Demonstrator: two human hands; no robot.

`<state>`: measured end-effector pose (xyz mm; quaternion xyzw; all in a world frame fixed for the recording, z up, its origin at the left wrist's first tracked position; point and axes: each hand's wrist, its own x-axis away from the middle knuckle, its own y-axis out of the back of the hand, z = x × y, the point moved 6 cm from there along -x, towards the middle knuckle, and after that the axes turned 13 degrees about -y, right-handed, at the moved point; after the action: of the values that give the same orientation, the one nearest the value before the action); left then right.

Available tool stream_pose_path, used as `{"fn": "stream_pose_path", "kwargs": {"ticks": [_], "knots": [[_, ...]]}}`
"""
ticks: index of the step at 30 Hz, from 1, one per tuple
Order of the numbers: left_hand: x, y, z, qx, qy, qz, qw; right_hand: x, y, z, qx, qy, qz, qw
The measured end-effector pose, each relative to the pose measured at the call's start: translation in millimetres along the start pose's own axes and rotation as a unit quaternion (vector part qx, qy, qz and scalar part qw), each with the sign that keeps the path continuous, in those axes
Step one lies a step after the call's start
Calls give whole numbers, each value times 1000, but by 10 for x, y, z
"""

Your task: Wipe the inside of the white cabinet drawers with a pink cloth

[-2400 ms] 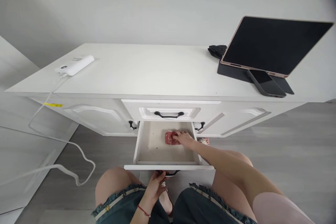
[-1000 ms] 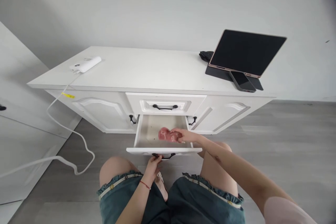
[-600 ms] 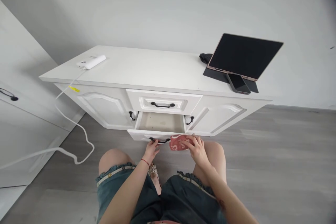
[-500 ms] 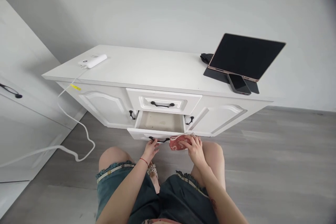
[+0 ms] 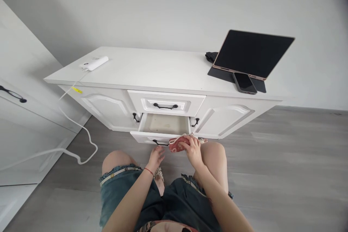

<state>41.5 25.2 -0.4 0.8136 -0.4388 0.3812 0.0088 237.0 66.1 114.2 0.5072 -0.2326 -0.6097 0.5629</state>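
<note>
The lower drawer point(image 5: 165, 124) of the white cabinet is pulled out, with a few small specks on its bottom. My left hand point(image 5: 156, 157) is just below the drawer's black handle point(image 5: 160, 143), its fingers apart and nothing in them. In my right hand point(image 5: 193, 149) is a red patterned cloth item point(image 5: 178, 144) with a pale edge, gripped between thumb and fingers. It hangs in front of the drawer's right part and covers the handle's right end. Above, the upper drawer point(image 5: 165, 105) is closed.
On the cabinet top point(image 5: 152, 67) stand a tablet point(image 5: 252, 53), a phone point(image 5: 244, 83) and a dark folded item point(image 5: 211, 57). A white device point(image 5: 95, 63) trails a white cable point(image 5: 78, 125) down the left side. A tall white cupboard point(image 5: 29, 127) stands left.
My left hand has let go of the lower drawer's handle and dropped slightly below it. My right hand has moved left with the red cloth item, now over the handle's right end.
</note>
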Motion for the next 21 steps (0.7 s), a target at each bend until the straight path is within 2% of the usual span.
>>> {"fn": "stream_pose_path", "kwargs": {"ticks": [3, 6, 9, 12, 14, 19, 21], "knots": [[242, -91, 147, 5, 45, 25, 999, 18, -30, 56, 2, 0, 5, 1000], [433, -365, 196, 51, 67, 89, 992, 38, -55, 79, 7, 3, 9, 1000], [503, -656, 147, 85, 63, 128, 986, 53, -61, 61, 7, 6, 4, 1000], [495, -796, 129, 81, 57, 135, 986, 59, -41, 26, 4, 1, -2, 1000], [474, -777, 157, 75, 56, 124, 988, 58, -12, 5, 4, -7, -7, 1000], [431, -507, 202, 60, 59, 52, 995, 54, 46, -2, 8, -14, -15, 1000], [440, -473, 164, 68, 54, 52, 995, 51, 43, 7, 10, -14, -17, 1000]]}}
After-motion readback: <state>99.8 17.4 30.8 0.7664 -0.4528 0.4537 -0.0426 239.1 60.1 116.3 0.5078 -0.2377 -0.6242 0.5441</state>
